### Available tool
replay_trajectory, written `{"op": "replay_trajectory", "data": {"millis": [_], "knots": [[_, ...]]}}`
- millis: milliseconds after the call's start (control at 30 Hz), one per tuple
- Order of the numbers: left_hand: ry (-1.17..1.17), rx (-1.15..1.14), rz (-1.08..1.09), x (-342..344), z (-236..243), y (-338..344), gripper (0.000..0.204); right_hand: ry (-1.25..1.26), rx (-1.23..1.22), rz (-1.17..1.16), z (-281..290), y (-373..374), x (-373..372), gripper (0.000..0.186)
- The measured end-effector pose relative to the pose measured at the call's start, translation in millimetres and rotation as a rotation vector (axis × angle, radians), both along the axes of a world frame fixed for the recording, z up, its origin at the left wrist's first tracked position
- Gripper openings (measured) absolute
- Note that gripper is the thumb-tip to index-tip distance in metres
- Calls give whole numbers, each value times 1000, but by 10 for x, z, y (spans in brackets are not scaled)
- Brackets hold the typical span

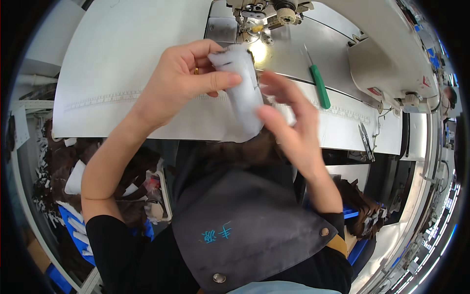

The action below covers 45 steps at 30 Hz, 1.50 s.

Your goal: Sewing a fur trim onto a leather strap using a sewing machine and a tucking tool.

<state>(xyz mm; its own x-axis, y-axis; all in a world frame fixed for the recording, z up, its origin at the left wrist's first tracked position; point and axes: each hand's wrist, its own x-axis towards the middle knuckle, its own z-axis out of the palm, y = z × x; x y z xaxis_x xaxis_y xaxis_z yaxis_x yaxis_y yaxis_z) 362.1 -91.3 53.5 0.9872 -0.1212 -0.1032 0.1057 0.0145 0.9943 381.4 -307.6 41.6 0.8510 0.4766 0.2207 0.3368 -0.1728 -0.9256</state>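
Observation:
Above the front of the white sewing table, my left hand (pixel 188 73) is closed on a soft white piece of cloth (pixel 240 100), pinching its upper end between thumb and fingers. The cloth hangs down in a narrow, rounded strip, with dark bits along its right edge and near its top. My right hand (pixel 291 115) is beside the cloth's right edge, slightly blurred, thumb and fingers apart. Whether its fingertips touch the cloth I cannot tell. Just beyond both hands is the sewing machine's needle area (pixel 252 29), lit by a small lamp.
A green-handled awl (pixel 319 85) lies right of my hands, its spike pointing away. Small metal snips (pixel 365 142) rest at the table's right front edge. Dark brown pieces (pixel 142 161) and a blue bin (pixel 78 235) are below left; more brown pieces (pixel 364 208) are below right.

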Motion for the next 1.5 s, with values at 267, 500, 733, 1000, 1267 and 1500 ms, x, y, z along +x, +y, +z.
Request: {"op": "replay_trajectory", "data": {"millis": [267, 500, 733, 1000, 1267, 1500], "knots": [[-16, -90, -185, 235, -281, 142, 34, 358, 72, 68, -280, 136, 41, 15], [201, 45, -344, 394, -423, 201, 31, 367, 166, -75, -378, 187, 70, 17], [302, -76, -231, 479, -472, 252, 22, -339, -95, 215, -477, 62, 310, 43], [396, 133, -107, 706, -270, 187, 27, -941, -258, 292, -611, 202, 815, 26], [124, 527, -243, 1103, -348, 328, 25, -1020, -366, 180, -594, 330, 845, 19], [134, 624, -35, 1265, -289, 275, 31, -1066, -510, 108, -545, 395, 1065, 13]]}}
